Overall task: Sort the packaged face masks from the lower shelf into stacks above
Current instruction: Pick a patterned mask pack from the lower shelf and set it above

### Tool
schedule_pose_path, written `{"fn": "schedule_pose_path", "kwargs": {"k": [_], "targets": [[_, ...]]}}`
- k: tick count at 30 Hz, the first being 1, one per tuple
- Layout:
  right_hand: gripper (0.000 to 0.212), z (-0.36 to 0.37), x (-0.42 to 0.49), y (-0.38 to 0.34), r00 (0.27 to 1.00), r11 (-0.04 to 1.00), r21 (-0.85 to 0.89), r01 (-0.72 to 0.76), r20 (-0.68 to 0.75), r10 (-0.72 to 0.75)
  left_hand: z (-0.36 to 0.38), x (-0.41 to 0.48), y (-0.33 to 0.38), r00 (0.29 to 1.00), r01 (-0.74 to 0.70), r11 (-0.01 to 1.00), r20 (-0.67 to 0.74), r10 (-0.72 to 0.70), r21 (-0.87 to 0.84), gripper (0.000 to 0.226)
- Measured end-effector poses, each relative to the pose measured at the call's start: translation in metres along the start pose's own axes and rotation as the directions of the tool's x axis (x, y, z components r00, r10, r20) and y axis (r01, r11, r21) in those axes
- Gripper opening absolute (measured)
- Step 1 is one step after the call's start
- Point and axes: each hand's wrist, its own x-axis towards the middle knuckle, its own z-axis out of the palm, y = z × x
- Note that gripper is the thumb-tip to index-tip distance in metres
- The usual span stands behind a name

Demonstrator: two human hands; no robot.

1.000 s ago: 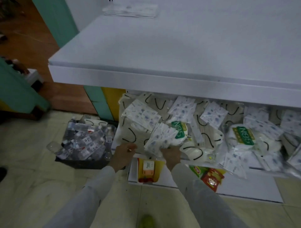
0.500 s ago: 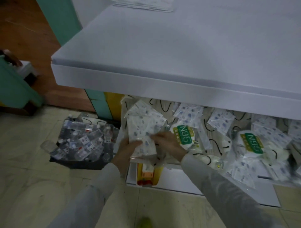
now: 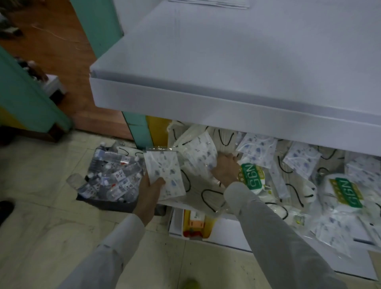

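Head view: left hand (image 3: pixel 149 191) grips patterned mask packet (image 3: pixel 162 165) at lower shelf (image 3: pixel 168 203) left edge; right hand (image 3: pixel 223 169) grips second packet (image 3: pixel 201 152).

White flat upper shelf (image 3: pixel 226 61) overhangs white lower shelf (image 3: pixel 168 203). Heap of clear-wrapped face masks (image 3: pixel 299 165) on lower shelf. Green-labelled N95 packet (image 3: pixel 250 175) in heap, just right of right hand (image 3: pixel 224 169). Printed mask packet (image 3: pixel 162 171) in left hand (image 3: pixel 150 191), at heap's left edge. Dark bin of clear plastic bottles (image 3: pixel 111 177) on floor, left of shelves. Thin flat packets (image 3: pixel 208 2) on upper shelf's far edge.
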Motion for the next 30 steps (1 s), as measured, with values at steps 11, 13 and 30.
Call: {"fn": "schedule_pose_path", "kwargs": {"k": [11,13,30], "targets": [[0.027,-0.06,-0.062,0.018,0.998,0.322,0.945,-0.058,0.068,-0.019,0.047,-0.028,0.007,0.999,-0.018,0.998,0.038,0.016,0.057,0.053],[0.034,-0.065,-0.085,0.018,0.991,0.339,0.938,-0.073,0.106,-0.078,0.062,-0.042,0.01,0.995,-0.014,0.999,0.098,0.011,0.029,0.064],[0.091,-0.204,-0.225,0.141,0.918,0.852,0.342,0.396,-0.159,-0.363,0.102,-0.211,0.061,0.689,-0.722,0.193,0.663,0.294,0.665,0.058]]}}
